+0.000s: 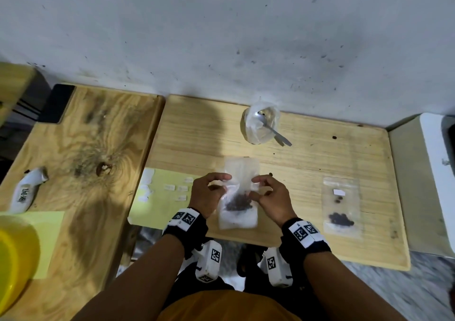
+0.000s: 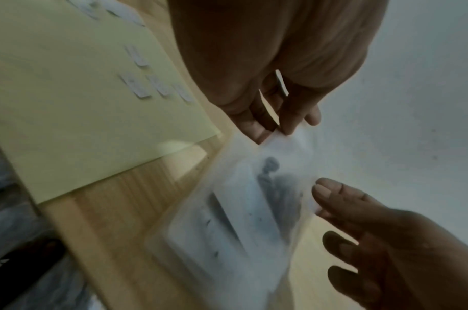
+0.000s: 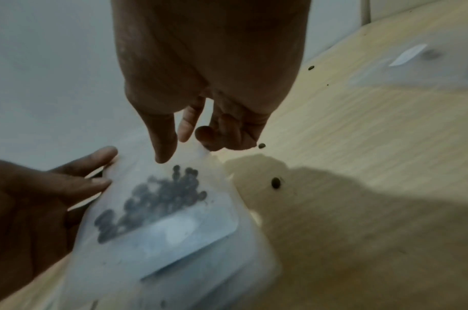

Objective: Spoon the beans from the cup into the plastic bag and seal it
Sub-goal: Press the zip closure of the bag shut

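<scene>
A clear plastic bag with dark beans inside sits at the table's front edge, between my hands. My left hand pinches its left side near the top, thumb against finger. On the opposite side my right hand pinches the bag with thumb and fingers. The bag's white label shows in the right wrist view. I cannot tell whether the bag's mouth is sealed. A clear cup stands at the back with the spoon resting in it.
A second bag with beans lies to the right. Loose beans lie on the wooden table. A yellow sheet with small white labels lies left of the bag. On the left table sit a white tube and a yellow bowl.
</scene>
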`<state>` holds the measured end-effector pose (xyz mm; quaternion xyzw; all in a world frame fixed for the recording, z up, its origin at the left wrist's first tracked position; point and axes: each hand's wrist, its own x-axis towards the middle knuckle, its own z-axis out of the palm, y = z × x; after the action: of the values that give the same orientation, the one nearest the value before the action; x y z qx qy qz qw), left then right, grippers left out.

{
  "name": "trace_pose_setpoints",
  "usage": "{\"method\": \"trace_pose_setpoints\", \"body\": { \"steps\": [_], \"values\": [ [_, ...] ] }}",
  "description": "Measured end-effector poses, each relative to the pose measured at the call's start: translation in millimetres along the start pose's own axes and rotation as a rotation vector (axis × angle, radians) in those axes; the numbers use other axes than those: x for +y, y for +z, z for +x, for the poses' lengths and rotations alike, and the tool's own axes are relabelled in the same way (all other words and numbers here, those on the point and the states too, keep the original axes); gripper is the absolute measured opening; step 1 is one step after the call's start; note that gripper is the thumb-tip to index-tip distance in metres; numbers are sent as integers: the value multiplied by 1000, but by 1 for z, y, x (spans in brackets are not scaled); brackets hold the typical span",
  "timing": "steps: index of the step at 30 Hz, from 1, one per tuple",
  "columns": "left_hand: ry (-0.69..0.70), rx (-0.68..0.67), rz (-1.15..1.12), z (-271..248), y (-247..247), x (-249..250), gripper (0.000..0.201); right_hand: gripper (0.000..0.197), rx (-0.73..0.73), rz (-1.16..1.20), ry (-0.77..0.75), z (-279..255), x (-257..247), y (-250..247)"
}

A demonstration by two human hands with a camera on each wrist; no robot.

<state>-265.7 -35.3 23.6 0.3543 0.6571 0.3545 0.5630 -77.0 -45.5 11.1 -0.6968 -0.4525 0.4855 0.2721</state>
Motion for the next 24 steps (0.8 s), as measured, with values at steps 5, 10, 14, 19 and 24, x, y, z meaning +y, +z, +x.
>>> {"method": "trace_pose_setpoints", "body": {
  "steps": [5,10,14,19,24],
  "values": [
    [64,-20,-118,7,-26,18,35,27,-57,129,-72,11,-40,12],
    [74,8,-118,21,-68,27,31,32,-132,176,-82,24,-80,60],
    [60,152,-155,39,-122,21,31,31,-152,140,-79,29,-87,96],
    [21,313,-204,54,-179,17,27,14,-316,-299,-162,24,-72,141],
    [-2,347,-239,64,-205,12,30,42,-339,-619,-193,24,-62,175]
  ]
}}
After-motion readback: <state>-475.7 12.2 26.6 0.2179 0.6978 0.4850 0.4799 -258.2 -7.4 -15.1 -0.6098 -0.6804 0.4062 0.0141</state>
